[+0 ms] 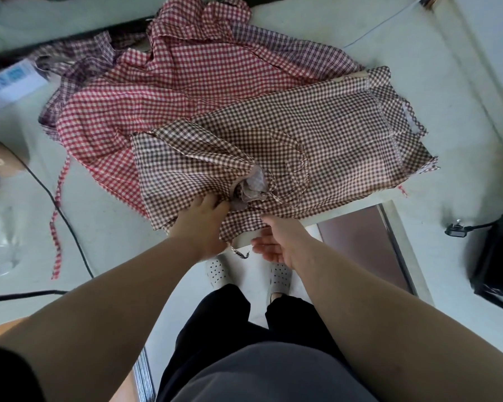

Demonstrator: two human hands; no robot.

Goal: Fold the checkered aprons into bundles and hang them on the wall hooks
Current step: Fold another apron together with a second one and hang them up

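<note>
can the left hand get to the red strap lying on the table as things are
Probably yes: the red strap lies uncovered, left of the left hand, with only a black cable crossing it.

- I have room on the bare bench [404, 47] right of the brown apron [317, 134].
- A black cable [54, 203] crosses my left.
- A black box [498, 256] blocks far right.
</note>
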